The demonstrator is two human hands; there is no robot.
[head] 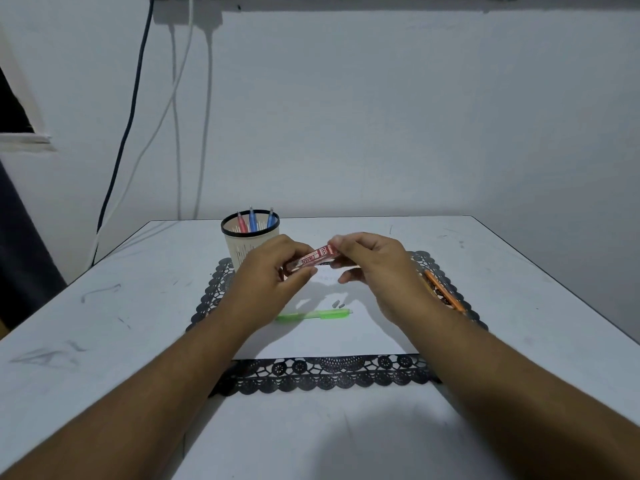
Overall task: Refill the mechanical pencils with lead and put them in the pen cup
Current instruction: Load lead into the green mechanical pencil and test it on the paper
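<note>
Setting: plain home desk corner. White scuffed tabletop (104, 306) against a bare pale wall (381, 116); cables (128, 133) (one dark, several white) hanging from a wall socket; black lace placemat (325, 375); cream pen cup (247, 245) holding pens; window edge at left.

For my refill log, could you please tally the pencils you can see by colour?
Red: 1, in the cup, at
Blue: 2, in the cup, at and
Green: 1, lying on the paper, at
Orange: 1, on the mat, at
Total: 5
</note>
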